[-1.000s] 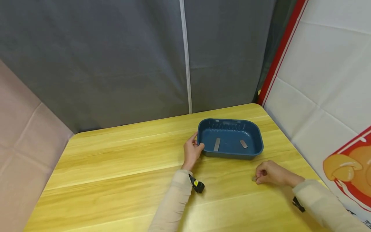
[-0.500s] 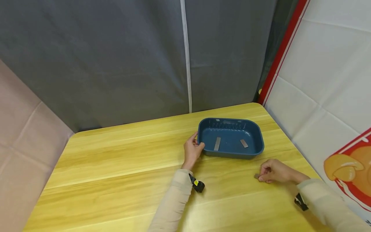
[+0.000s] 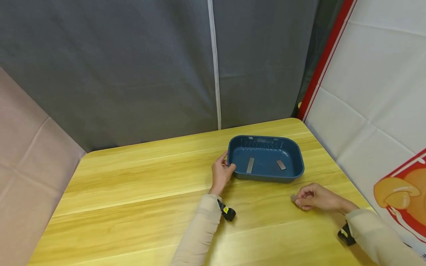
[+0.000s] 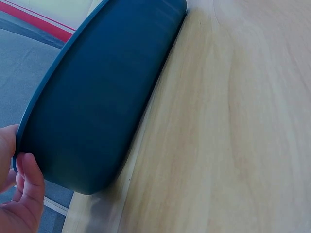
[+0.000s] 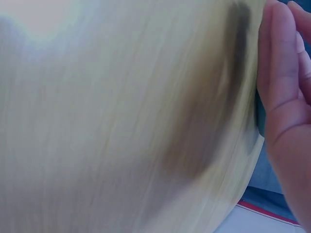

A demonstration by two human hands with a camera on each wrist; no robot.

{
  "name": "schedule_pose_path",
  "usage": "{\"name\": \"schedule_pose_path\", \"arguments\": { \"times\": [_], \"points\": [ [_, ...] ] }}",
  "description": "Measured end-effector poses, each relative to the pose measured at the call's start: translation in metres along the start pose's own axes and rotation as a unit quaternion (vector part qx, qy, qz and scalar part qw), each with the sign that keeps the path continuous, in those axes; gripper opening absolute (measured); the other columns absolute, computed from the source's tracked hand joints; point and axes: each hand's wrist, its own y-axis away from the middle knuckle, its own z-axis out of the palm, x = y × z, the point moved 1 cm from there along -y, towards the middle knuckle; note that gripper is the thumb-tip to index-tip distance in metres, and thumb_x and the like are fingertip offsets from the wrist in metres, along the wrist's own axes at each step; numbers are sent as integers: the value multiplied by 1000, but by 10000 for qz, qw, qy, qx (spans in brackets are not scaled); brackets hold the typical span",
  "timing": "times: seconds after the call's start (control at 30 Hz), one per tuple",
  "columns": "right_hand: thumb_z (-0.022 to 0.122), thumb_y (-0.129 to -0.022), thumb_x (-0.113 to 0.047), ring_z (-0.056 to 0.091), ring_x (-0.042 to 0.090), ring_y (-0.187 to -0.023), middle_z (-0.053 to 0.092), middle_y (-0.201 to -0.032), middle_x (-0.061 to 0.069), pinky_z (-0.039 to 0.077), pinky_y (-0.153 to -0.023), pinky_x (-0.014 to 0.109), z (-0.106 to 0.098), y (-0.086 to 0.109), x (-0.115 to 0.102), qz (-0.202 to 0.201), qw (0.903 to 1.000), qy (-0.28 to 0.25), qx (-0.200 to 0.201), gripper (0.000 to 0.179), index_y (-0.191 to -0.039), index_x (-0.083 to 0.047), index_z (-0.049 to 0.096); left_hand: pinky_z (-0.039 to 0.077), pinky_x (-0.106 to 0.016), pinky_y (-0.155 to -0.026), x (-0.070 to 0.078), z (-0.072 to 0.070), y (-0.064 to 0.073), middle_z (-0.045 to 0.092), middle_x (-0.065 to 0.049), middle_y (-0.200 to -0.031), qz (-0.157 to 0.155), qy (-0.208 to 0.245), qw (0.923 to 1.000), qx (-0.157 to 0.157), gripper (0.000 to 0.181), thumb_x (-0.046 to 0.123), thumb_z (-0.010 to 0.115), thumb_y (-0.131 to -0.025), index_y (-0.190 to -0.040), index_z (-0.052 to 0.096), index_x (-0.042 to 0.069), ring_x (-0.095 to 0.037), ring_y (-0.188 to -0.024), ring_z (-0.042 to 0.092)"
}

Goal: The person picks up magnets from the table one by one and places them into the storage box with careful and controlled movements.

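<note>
My left hand point(image 3: 221, 175) grips the near left corner of a dark blue rectangular plastic basin point(image 3: 266, 178); in the left wrist view its thumb and fingers pinch the rim. Inside the basin lie a longer grey flat strip point(image 3: 250, 165) at the left and a shorter grey-brown flat piece point(image 3: 281, 164) at the right. Over the table, to the front right of the basin, my right hand point(image 3: 317, 197) pinches a small grey-brown flat piece point(image 3: 293, 198) between thumb and fingers. In the right wrist view the right hand point(image 5: 286, 92) shows from the side, its fingertips cut off at the frame's top.
The basin stands on a yellow wood-grain table point(image 3: 143, 192), near its far right corner. Behind the table hangs a grey curtain point(image 3: 149, 74). A white printed panel point(image 3: 372, 92) closes off the right side, a pinkish one point(image 3: 23, 147) the left.
My right hand has shifted slightly to the right with the small flat piece, which has turned a little in its fingers. The left hand and basin have stayed put.
</note>
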Motion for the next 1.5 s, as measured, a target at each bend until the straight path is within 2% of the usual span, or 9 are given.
{"name": "schedule_pose_path", "arguments": {
  "times": [0.3, 0.63, 0.87, 1.03, 1.23, 1.5],
  "points": [
    [53, -86, -1, 55, 7, -62, 60, -72, 4, 49, -57, 25, 3, 0, -6, 14, 9996, -151, 235, 12, -85, 9, 57, 32, -16, -42, 1, 1, 0, 43, -2, -65, 21, 30, 10000, 15, 49, -1, 59, -71, -120, 54, 1, -4, -44, 39],
    [49, -86, 3, 61, 10, -72, 62, -80, 3, 51, -65, 29, 2, 0, -12, 71, 9964, -706, 461, 17, -87, 20, 48, 33, -16, -44, 1, 0, -1, 43, -1, -65, 23, 46, 10000, 23, 48, -2, 59, -72, -119, 55, 2, -4, -44, 39],
    [49, -86, 4, 62, 12, -74, 62, -83, 2, 51, -66, 29, -1, 0, -19, -25, 9942, -870, 626, 13, -90, 17, 49, 32, -17, -43, 1, 0, 0, 43, -3, -66, -15, 71, 10000, -20, 48, -3, 60, -72, -120, 54, 2, -4, -44, 38],
    [48, -86, 5, 62, 13, -75, 62, -84, 4, 50, -68, 30, -3, -1, -23, -183, 9944, -815, 649, 10, -91, 14, 50, 32, -17, -42, 1, 0, 1, 43, -3, -66, -6, 96, 10000, -26, 49, -1, 60, -72, -120, 54, 2, -3, -43, 38],
    [50, -86, 2, 62, 14, -76, 62, -84, 9, 50, -70, 32, -8, -3, -32, -18, 9940, -677, 861, 10, -91, 11, 52, 32, -17, -42, 0, 0, 1, 43, -3, -66, -1, 108, 9999, -27, 49, -1, 60, -72, -120, 54, 2, -3, -43, 37],
    [48, -88, 2, 62, 13, -74, 62, -82, 4, 50, -67, 27, -22, -13, -47, 101, 9876, -466, 1496, 17, -97, 17, 48, 31, -17, -42, 1, 0, 0, 43, -2, -66, -27, 108, 9999, -15, 49, -1, 59, -72, -120, 54, 2, -4, -43, 37]
  ]
}}
